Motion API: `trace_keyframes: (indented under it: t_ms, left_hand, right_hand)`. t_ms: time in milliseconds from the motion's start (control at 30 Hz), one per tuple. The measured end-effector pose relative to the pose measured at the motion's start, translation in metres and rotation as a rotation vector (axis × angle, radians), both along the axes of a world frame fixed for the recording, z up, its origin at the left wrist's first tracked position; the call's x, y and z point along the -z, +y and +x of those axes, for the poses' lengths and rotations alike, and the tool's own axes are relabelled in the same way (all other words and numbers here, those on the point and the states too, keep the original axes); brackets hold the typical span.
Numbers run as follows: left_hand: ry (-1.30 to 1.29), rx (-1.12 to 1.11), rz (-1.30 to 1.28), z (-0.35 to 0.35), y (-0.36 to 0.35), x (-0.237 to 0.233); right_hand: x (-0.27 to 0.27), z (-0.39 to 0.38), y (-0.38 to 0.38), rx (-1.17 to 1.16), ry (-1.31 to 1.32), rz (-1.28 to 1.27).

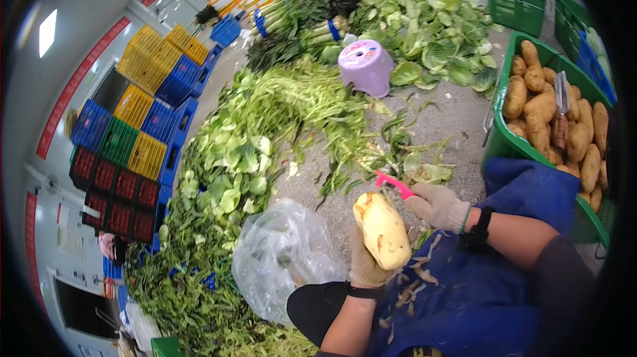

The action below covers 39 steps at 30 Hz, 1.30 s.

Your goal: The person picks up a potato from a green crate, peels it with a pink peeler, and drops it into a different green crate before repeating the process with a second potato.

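My left hand, in a pale knit glove, is wrapped round a large potato. Most of the potato's skin is off, with a few brown patches left near its top and lower side. A pink peeler is in my gloved right hand, which grips it by the handle. The peeler's head is just above the potato and apart from it. Strips of potato peel lie on the blue apron over my lap.
At right stands a green crate of unpeeled potatoes, with a knife on top. A clear plastic bag lies left of my hands. Leaf trimmings cover the floor around a purple stool. Stacked crates line the wall.
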<state>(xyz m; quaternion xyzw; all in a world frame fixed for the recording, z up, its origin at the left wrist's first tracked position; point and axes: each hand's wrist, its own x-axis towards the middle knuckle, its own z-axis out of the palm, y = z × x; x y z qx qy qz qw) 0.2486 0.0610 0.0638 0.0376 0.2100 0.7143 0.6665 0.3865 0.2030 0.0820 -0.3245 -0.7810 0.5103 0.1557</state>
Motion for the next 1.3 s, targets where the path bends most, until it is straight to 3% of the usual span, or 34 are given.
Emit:
trace_keyframes:
  t_ms: [100,167,233,300,333,500,567,600,700,767,833,867,967,1000,1100,1167,1233,1300]
  left_hand:
    - [0.18,-0.022,-0.079,0.007,-0.002,0.007]
    - [0.212,-0.007,-0.114,0.009,-0.003,0.008]
    - [0.29,0.009,-0.167,0.008,-0.004,0.01]
    - [0.165,0.009,-0.233,0.01,-0.004,0.004]
    - [0.245,-0.005,-0.213,0.01,-0.002,0.003]
    - [0.403,-0.037,-0.226,0.008,0.0,0.006]
    - [0.778,-0.177,-0.312,0.008,0.003,0.011]
    - [0.932,-0.191,-0.348,0.007,0.005,0.007]
    - [1.075,-0.209,-0.321,0.007,0.003,0.006]
    - [1.093,-0.214,-0.323,0.007,0.004,0.004]
    - [1.146,-0.273,-0.346,0.007,0.004,0.007]
    - [1.146,-0.276,-0.339,0.004,0.005,0.008]
    - [1.07,-0.222,-0.311,0.005,0.001,0.01]
    - [0.985,-0.231,-0.295,0.006,0.001,0.006]
    - [0.825,-0.262,-0.219,-0.001,0.0,0.009]
    - [0.444,-0.107,-0.081,-0.003,-0.002,0.015]
    - [0.435,-0.084,-0.11,0.004,-0.004,0.01]
    - [0.219,0.032,-0.056,0.001,-0.007,0.008]
  right_hand:
    - [-0.004,0.004,-0.001,-0.019,0.143,0.175]
    - [-0.007,0.008,0.0,-0.313,-0.034,0.528]
    - [0.004,0.005,0.007,-0.257,-0.08,0.494]
    - [0.005,0.002,0.02,-0.095,-0.29,0.471]
    - [0.008,0.006,0.017,-0.083,-0.159,0.477]
    - [0.011,0.007,0.007,-0.229,-0.102,0.551]
    - [0.006,0.005,0.019,-0.056,-0.232,0.398]
    - [-0.004,0.01,0.013,-0.062,-0.13,0.4]
    - [-0.007,0.005,-0.002,-0.221,-0.162,0.511]
    - [-0.001,0.008,0.004,-0.13,-0.017,0.415]
    - [-0.007,0.009,0.013,-0.078,-0.228,0.29]
    - [-0.005,0.01,0.007,-0.077,-0.049,0.346]
    - [-0.001,0.009,-0.003,-0.186,-0.013,0.364]
    - [0.013,0.005,0.003,-0.051,0.021,0.284]
    - [0.004,0.01,0.018,-0.003,-0.169,0.153]
    - [-0.002,0.01,0.005,-0.051,-0.027,0.193]
    - [-0.004,0.008,-0.002,-0.196,0.0,0.386]
    - [0.014,0.009,0.009,-0.06,0.017,0.364]
